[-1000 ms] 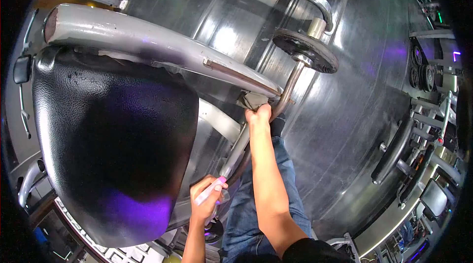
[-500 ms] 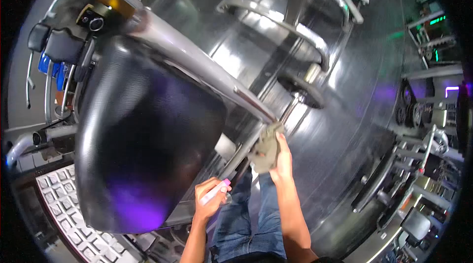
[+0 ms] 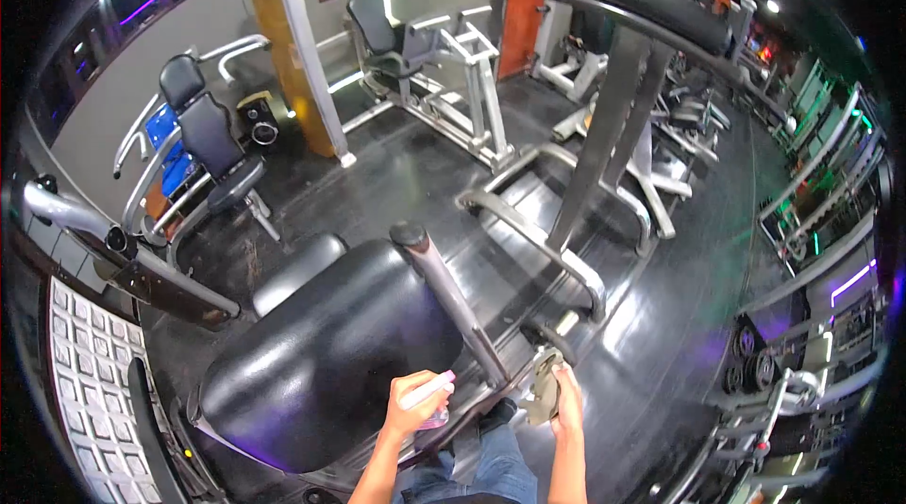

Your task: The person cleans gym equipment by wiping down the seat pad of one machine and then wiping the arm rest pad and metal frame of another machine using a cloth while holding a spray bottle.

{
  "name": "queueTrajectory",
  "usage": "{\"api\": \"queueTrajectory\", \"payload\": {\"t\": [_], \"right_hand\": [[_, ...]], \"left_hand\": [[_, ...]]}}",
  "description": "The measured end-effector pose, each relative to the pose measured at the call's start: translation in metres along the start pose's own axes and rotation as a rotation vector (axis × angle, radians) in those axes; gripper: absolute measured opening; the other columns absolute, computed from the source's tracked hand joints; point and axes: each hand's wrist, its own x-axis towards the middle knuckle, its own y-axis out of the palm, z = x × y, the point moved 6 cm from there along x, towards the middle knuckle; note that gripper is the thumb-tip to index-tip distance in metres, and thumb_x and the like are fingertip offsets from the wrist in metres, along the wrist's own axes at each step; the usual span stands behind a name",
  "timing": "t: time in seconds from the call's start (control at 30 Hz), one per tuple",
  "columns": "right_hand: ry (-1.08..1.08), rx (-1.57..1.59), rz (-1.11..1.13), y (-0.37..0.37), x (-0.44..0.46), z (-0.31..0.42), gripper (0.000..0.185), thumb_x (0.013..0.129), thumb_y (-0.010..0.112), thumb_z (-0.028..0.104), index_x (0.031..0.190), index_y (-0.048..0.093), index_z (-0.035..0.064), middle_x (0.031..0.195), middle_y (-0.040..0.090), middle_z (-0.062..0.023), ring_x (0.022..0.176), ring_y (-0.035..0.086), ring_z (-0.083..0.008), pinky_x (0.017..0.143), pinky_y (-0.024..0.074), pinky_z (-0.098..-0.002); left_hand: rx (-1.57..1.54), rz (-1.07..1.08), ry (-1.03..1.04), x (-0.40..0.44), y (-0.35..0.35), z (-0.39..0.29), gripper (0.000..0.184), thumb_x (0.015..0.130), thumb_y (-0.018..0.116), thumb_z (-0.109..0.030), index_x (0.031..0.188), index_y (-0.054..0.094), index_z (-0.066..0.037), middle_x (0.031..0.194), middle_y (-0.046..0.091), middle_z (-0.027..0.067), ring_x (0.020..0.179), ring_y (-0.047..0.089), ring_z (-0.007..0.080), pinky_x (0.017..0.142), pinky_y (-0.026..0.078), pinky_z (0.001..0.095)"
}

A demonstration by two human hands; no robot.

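My left hand (image 3: pixel 406 412) is closed around a small spray bottle with a white and pink spray head (image 3: pixel 430 389); pinkish clear plastic shows below the fingers. It is in front of the right end of a black padded bench (image 3: pixel 321 362). My right hand (image 3: pixel 569 400) grips a crumpled olive-grey cloth (image 3: pixel 543 393), which hangs from the fingers. The cloth is just right of the lower end of a grey metal tube (image 3: pixel 457 308) with a black cap, and looks apart from it. The tube rises beside the bench pad.
A machine frame with curved silver bars (image 3: pixel 528 230) stands ahead, a weight plate (image 3: pixel 547 342) low on it. A black seat machine (image 3: pixel 212 136) and a yellow-sided post (image 3: pixel 300 70) are at the left. Racks with plates (image 3: pixel 755 367) line the right. Black rubber flooring (image 3: pixel 651 315) runs between.
My view has lifted and drawn back, showing more of the gym. My right hand and the cloth have come away from the grey tube's lower end. The bottle remains in my left hand.
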Motion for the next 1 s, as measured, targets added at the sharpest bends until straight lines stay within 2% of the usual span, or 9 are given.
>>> {"api": "queueTrajectory", "payload": {"t": [0.13, 0.17, 0.33, 0.47, 0.53, 0.57, 0.73, 0.9, 1.0], "right_hand": [[0.030, -0.067, 0.159, 0.026, 0.027, 0.017, 0.032, 0.094, 0.062, 0.020, 0.122, 0.062, 0.0033, 0.107, 0.064, -0.0018, 0.097, 0.060, -0.0117, 0.086, 0.0470, -0.0268], [0.034, -0.101, 0.175, 0.031, 0.039, 0.016, 0.034, 0.094, 0.063, 0.019, 0.123, 0.062, 0.0018, 0.108, 0.066, -0.0022, 0.097, 0.060, -0.0108, 0.087, 0.0467, -0.0260], [0.084, -0.237, 0.328, 0.071, 0.099, 0.025, 0.039, 0.092, 0.068, 0.026, 0.122, 0.064, 0.0010, 0.112, 0.066, -0.0056, 0.102, 0.059, -0.0132, 0.090, 0.0451, -0.0273], [0.016, -0.275, 0.444, 0.115, 0.148, 0.032, 0.045, 0.091, 0.069, 0.029, 0.125, 0.062, -0.0004, 0.119, 0.065, -0.0104, 0.113, 0.057, -0.0174, 0.098, 0.0424, -0.0305], [-0.117, -0.418, 0.456, 0.144, 0.170, 0.035, 0.036, 0.092, 0.067, 0.026, 0.119, 0.065, 0.0018, 0.106, 0.068, -0.0047, 0.096, 0.062, -0.0139, 0.088, 0.0468, -0.0277], [-0.109, -0.434, 0.480, 0.160, 0.176, 0.039, 0.036, 0.092, 0.067, 0.026, 0.119, 0.065, 0.0018, 0.106, 0.068, -0.0047, 0.096, 0.062, -0.0139, 0.088, 0.0468, -0.0277], [-0.252, -0.445, 0.827, 0.264, 0.171, 0.060, 0.041, 0.089, 0.070, 0.029, 0.120, 0.066, 0.0019, 0.114, 0.070, -0.0102, 0.106, 0.063, -0.0186, 0.095, 0.0463, -0.0321], [-0.405, -0.678, 0.829, 0.273, 0.163, 0.050, 0.035, 0.091, 0.067, 0.024, 0.120, 0.065, 0.0051, 0.113, 0.070, -0.0132, 0.106, 0.066, -0.0221, 0.091, 0.0485, -0.0332], [-0.394, -0.756, 0.822, 0.244, 0.173, 0.028, 0.040, 0.089, 0.068, 0.031, 0.121, 0.066, 0.0077, 0.111, 0.071, -0.0154, 0.107, 0.067, -0.0265, 0.092, 0.0490, -0.0357]], "left_hand": [[0.049, -0.083, -0.042, 0.027, 0.000, -0.028, 0.018, 0.081, 0.074, -0.012, 0.094, 0.075, 0.001, 0.075, 0.071, 0.0073, 0.066, 0.067, 0.0117, 0.062, 0.051, 0.0249], [0.270, -0.101, -0.024, 0.033, 0.000, -0.043, 0.022, 0.079, 0.077, -0.018, 0.096, 0.076, -0.003, 0.078, 0.073, 0.0077, 0.068, 0.067, 0.0117, 0.063, 0.051, 0.0255], [0.575, -0.227, -0.022, 0.070, -0.002, -0.064, 0.021, 0.080, 0.077, -0.020, 0.089, 0.076, 0.000, 0.081, 0.074, 0.0089, 0.066, 0.065, 0.0111, 0.062, 0.050, 0.0256], [0.242, -0.339, -0.093, 0.103, -0.008, -0.052, 0.020, 0.086, 0.067, -0.013, 0.096, 0.073, 0.003, 0.084, 0.074, 0.0085, 0.065, 0.065, 0.0094, 0.059, 0.051, 0.0242], [0.232, -0.421, -0.112, 0.117, -0.010, -0.060, 0.017, 0.085, 0.068, -0.014, 0.093, 0.074, 0.000, 0.076, 0.073, 0.0059, 0.064, 0.064, 0.0080, 0.057, 0.051, 0.0242], [0.225, -0.449, -0.118, 0.122, -0.010, -0.058, 0.017, 0.085, 0.068, -0.014, 0.093, 0.074, 0.000, 0.076, 0.073, 0.0059, 0.064, 0.064, 0.0080, 0.057, 0.051, 0.0242], [0.081, -0.624, -0.039, 0.139, -0.021, -0.034, 0.017, 0.086, 0.067, -0.013, 0.093, 0.074, 0.001, 0.076, 0.073, 0.0054, 0.061, 0.065, 0.0090, 0.055, 0.051, 0.0244], [0.168, -0.701, -0.097, 0.135, -0.018, -0.028, 0.019, 0.085, 0.070, -0.020, 0.087, 0.075, -0.002, 0.072, 0.073, 0.0056, 0.058, 0.066, 0.0095, 0.054, 0.051, 0.0253], [0.309, -0.733, -0.185, 0.135, -0.018, -0.026, 0.021, 0.085, 0.071, -0.025, 0.083, 0.075, -0.005, 0.070, 0.072, 0.0040, 0.056, 0.067, 0.0101, 0.053, 0.051, 0.0253]]}}
